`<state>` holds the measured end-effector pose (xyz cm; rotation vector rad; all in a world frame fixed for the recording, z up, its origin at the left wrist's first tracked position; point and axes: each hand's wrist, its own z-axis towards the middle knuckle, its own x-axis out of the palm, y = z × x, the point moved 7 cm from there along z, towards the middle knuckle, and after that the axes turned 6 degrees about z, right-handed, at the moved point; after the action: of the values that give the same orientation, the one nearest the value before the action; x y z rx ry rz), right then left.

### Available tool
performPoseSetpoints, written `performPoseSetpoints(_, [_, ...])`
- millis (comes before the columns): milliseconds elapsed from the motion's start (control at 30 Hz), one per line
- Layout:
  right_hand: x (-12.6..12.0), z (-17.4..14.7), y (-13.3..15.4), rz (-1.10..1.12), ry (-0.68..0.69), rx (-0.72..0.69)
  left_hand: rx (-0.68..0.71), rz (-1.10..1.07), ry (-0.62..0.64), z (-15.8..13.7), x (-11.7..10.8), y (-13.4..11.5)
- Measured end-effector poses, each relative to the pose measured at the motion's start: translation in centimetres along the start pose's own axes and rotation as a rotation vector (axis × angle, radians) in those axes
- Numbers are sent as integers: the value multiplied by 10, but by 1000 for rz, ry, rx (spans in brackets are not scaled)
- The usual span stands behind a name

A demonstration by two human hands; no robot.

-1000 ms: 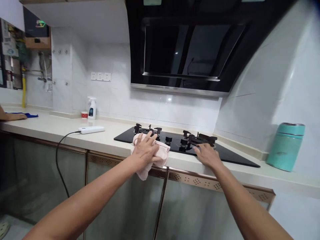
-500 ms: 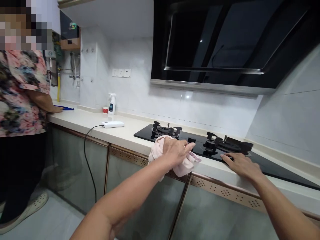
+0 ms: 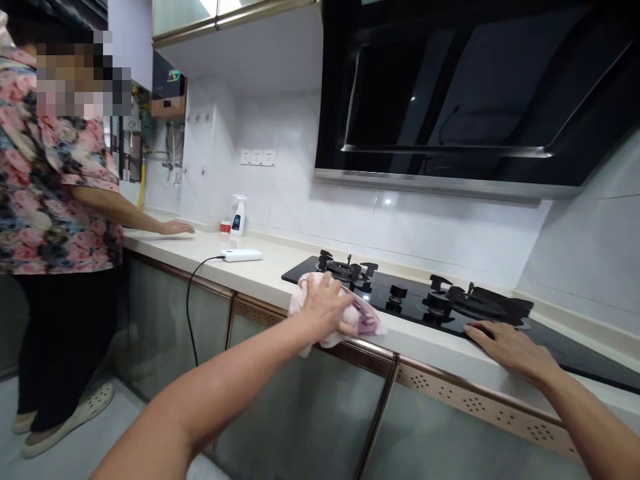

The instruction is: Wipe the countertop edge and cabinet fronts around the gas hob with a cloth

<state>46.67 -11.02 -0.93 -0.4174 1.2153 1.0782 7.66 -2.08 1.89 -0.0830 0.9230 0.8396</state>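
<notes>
My left hand (image 3: 325, 308) is closed on a pale pink cloth (image 3: 367, 319), pressing it on the front edge of the white countertop (image 3: 273, 277). Part of the cloth hangs over the cabinet's top edge. Just behind it lies the black gas stove (image 3: 403, 303), with a left burner (image 3: 345, 270) and a right burner (image 3: 475, 303). My right hand (image 3: 513, 348) rests with fingers stretched out on the stove's front edge, near the right burner, holding nothing.
A white power bank (image 3: 242, 255) with a black cable lies left of the stove. Behind it stand a spray bottle (image 3: 239, 215) and a red cup (image 3: 225, 227). The range hood (image 3: 440, 100) hangs above. Another person (image 3: 60, 180) stands at left, one hand on the counter.
My left hand has moved left along the counter edge with the cloth. My right hand stays on the stove edge. The other person's hand has reached right, off the blue item. The view has shifted.
</notes>
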Motion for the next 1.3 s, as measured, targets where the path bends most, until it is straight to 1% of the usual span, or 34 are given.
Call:
performPoseSetpoints(67, [1, 0, -1, 8, -9, -11, -78, -27, 77, -9, 2, 41])
performPoseSetpoints(167, [1, 1, -1, 31, -49, -28, -197, -16, 158, -28, 7, 113])
performPoseSetpoints(267, [1, 1, 0, 40, -71, -44, -396, 55, 234, -56, 13, 187])
performPoseSetpoints(333, [0, 1, 1, 34, -73, -41, -527, 108, 267, -77, 14, 228])
performPoseSetpoints(367, [0, -1, 3, 30, -75, -39, -576, 133, 279, -87, 13, 244])
performPoseSetpoints(433, [-3, -4, 8, 26, -79, -34, -625, 170, 293, -102, 11, 264])
performPoseSetpoints(500, [-6, -9, 14, 19, -74, -29, -618, 193, 303, -108, 8, 272])
performPoseSetpoints(567, [-9, -14, 21, 11, -60, -13, -574, 237, 314, -108, 5, 269])
performPoseSetpoints(633, [-12, -18, 26, 10, -54, -3, -507, 297, 317, -102, 2, 257])
performPoseSetpoints(667, [-13, -19, 28, 9, -54, 0, -458, 322, 310, -96, 0, 246])
performPoseSetpoints(733, [-14, -22, 31, -2, -47, 4, -331, 328, 291, -81, -2, 214])
performPoseSetpoints(800, [-15, -24, 33, -19, -37, 8, -182, 280, 263, -62, -2, 169])
performPoseSetpoints(867, [-16, -26, 34, -27, -35, 11, -45, 217, 227, -42, -3, 118])
performPoseSetpoints(1000, [-19, -28, 36, -23, -52, 11, 206, 173, 92, -5, -6, 17])
performPoseSetpoints(1200, [-16, -26, 32, -31, -54, 4, 482, 49, -123, 34, -11, -122])
performPoseSetpoints(1233, [-15, -25, 31, -34, -52, -3, 530, 25, -156, 40, -11, -142])
performPoseSetpoints(1300, [-14, -24, 27, -43, -47, -27, 565, -41, -221, 51, -12, -173])
